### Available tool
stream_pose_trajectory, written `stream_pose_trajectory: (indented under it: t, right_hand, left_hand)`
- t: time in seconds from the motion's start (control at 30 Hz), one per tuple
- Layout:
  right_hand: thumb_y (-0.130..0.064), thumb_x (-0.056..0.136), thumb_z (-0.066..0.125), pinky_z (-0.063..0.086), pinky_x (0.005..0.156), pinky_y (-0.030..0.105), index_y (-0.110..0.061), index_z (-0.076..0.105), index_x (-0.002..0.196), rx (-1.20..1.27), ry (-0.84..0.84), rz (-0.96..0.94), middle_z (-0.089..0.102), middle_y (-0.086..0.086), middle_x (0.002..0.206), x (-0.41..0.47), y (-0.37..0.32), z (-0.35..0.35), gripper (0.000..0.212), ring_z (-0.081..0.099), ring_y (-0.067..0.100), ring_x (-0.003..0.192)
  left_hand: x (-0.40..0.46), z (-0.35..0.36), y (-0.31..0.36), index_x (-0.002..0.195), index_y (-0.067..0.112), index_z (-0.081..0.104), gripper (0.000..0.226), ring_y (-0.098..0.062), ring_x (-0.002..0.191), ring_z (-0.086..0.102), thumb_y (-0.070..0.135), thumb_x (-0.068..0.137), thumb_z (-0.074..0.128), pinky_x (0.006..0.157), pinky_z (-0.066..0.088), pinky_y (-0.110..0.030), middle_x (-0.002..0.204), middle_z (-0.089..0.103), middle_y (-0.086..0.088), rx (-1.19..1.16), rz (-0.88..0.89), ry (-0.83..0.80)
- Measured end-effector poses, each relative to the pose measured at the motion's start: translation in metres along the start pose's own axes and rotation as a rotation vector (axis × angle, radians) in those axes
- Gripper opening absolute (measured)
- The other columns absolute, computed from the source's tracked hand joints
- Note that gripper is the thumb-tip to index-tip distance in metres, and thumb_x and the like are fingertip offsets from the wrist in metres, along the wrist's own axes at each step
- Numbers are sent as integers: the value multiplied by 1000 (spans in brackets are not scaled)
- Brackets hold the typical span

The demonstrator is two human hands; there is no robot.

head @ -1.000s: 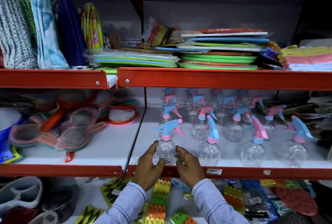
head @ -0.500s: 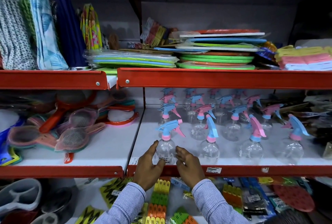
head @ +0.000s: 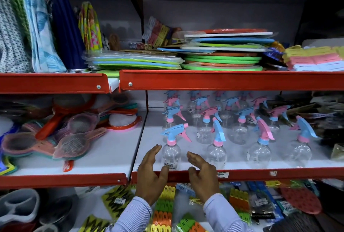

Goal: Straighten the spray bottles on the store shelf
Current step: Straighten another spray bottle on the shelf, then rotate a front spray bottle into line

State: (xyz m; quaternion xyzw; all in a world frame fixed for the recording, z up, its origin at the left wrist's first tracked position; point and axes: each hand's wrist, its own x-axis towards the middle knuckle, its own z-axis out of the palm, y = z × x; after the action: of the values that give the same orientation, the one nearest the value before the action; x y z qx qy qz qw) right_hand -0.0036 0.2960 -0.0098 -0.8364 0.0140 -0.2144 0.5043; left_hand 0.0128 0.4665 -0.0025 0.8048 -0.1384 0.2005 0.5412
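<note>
Several clear spray bottles with blue and pink trigger heads stand in rows on the white middle shelf [head: 240, 162]. The front-left spray bottle [head: 171, 154] stands upright at the shelf's front edge, its blue trigger head pointing left. My left hand [head: 151, 175] is just left of it and my right hand [head: 202, 173] just right of it, both with fingers apart and off the bottle. Another front-row bottle [head: 216, 154] stands to the right, its blue head turned sideways.
Red shelf rails [head: 223, 80] run above and below. Handled sieves [head: 70, 144] lie on the left shelf section. Flat coloured boards and plates [head: 221, 58] are stacked on the upper shelf. Packets of coloured clips [head: 163, 211] lie on the lower shelf under my wrists.
Both hands were closed around the front-left bottle's body. They have now come off it and spread apart, the right hand drawing right. The bottle stays upright in place.
</note>
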Motion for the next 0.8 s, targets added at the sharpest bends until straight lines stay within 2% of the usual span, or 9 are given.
stream_pose_trajectory:
  t: [0.07, 0.17, 0.23, 0.33, 0.4, 0.5, 0.6, 0.7, 0.8]
  right_hand:
    - [1, 80, 53, 46, 79, 2, -28, 70, 103, 15, 146, -17, 74, -7, 100, -8, 1, -11, 41, 65, -6, 94]
    - [-1, 82, 58, 54, 66, 15, -27, 72, 79, 9, 369, -20, 75, -14, 77, -16, 10, -32, 30, 68, -2, 75]
    - [4, 78, 57, 54, 62, 21, -25, 70, 74, 18, 477, 1, 74, -12, 71, -18, 18, -48, 32, 67, 1, 69]
    - [8, 76, 53, 50, 57, 19, -25, 66, 74, 47, 528, 28, 71, -11, 71, -12, 33, -68, 36, 64, 6, 66]
    - [6, 77, 53, 50, 61, 18, -26, 63, 82, 64, 486, 34, 70, -8, 79, -1, 43, -84, 35, 64, 7, 71]
    - [5, 78, 54, 49, 73, 14, -22, 59, 107, 70, 278, 79, 67, 2, 104, 24, 55, -100, 39, 64, 15, 89]
    - [3, 83, 51, 48, 96, 32, -17, 45, 131, 63, -22, 112, 56, 4, 129, 44, 61, -108, 52, 57, 21, 113]
    - [2, 84, 49, 44, 105, 37, -19, 38, 139, 11, -221, 103, 53, 0, 133, 55, 63, -115, 60, 53, 19, 121]
    - [-1, 82, 50, 48, 102, 40, -21, 44, 135, -41, -273, 72, 59, 2, 130, 56, 65, -117, 57, 58, 20, 116]
  left_hand:
    - [-4, -1, 8, 113, 29, 61, 42, -6, 112, 56, 26, 72, 52, 91, 52, -29, 119, 60, 12, -9, 85, 96]
    - [-10, 9, 19, 93, 25, 67, 26, -7, 93, 62, 17, 73, 53, 77, 50, -20, 96, 65, 9, -16, 174, 129]
    - [-15, 26, 27, 86, 23, 68, 23, -5, 87, 63, 9, 72, 55, 74, 47, -13, 89, 66, 9, -49, 164, 86]
    - [-20, 53, 38, 85, 25, 68, 22, -4, 87, 63, 12, 71, 57, 74, 45, -9, 87, 67, 11, -78, 132, 15]
    - [-20, 76, 46, 92, 27, 67, 25, -4, 90, 64, 18, 70, 57, 79, 49, -12, 92, 68, 13, -74, 89, -23]
    - [-20, 102, 53, 104, 29, 63, 34, -1, 97, 63, 22, 72, 60, 87, 53, -20, 104, 67, 11, -65, -3, -42]
    - [-19, 121, 58, 112, 28, 57, 41, -1, 102, 60, 26, 71, 60, 91, 52, -24, 112, 62, 7, -30, -51, -40]
    - [-20, 134, 63, 112, 27, 55, 42, -6, 104, 60, 28, 71, 60, 92, 51, -29, 113, 61, 4, 21, -107, -22]
    - [-24, 140, 65, 114, 28, 55, 43, -9, 106, 59, 32, 71, 59, 94, 50, -29, 115, 61, 4, 71, -128, -35]
